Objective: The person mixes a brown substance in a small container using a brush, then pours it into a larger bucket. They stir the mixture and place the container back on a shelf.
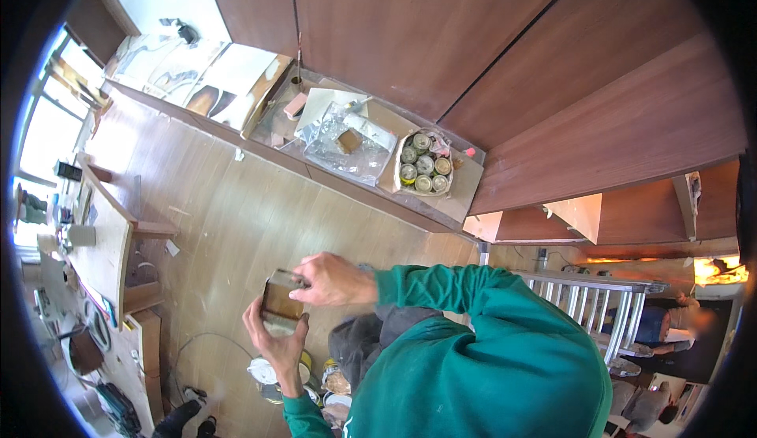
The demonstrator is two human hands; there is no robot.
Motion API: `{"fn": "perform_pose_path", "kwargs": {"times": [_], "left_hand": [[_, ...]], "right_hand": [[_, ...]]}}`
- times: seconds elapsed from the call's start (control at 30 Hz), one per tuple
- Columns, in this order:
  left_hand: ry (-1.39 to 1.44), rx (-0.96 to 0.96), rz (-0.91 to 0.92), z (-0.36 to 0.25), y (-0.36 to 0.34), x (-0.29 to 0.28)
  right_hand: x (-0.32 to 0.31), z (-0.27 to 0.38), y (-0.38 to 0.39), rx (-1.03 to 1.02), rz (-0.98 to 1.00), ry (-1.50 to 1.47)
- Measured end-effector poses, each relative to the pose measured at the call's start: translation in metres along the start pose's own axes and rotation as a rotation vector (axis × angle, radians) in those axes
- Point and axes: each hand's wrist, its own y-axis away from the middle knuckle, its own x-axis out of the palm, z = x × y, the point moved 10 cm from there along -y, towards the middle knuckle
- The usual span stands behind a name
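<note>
In front of me my left hand (276,345) holds a small rectangular container-like thing (281,301) with a glossy brown face and pale grey edges. Its thumb and fingers grip the lower part from both sides. My right hand (335,280) is closed at the upper right corner of this thing, fingers pinched over a small dark bit. Whether that bit is part of the brown-faced thing or a separate piece, I cannot tell. Green sleeves cover both my arms.
Beyond my hands, a low ledge (347,187) carries a box of several round cans (424,164), clear plastic wrapping (343,145) and a pinkish block (295,105). Paint cans (262,370) stand on the floor below. A metal ladder (603,300) and people are at right, a cluttered workbench (106,241) at left.
</note>
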Motion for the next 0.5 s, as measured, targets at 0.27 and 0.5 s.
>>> {"fn": "perform_pose_path", "kwargs": {"times": [0.27, 0.5], "left_hand": [[0.187, 0.180, 0.294, -0.003, -0.092, 0.145], [0.160, 0.364, 0.529, -0.035, -0.114, 0.294]], "right_hand": [[-0.137, -0.204, 0.076, 0.636, -0.276, -0.107], [-0.202, -0.360, 0.233, 0.978, -0.630, -0.140]]}}
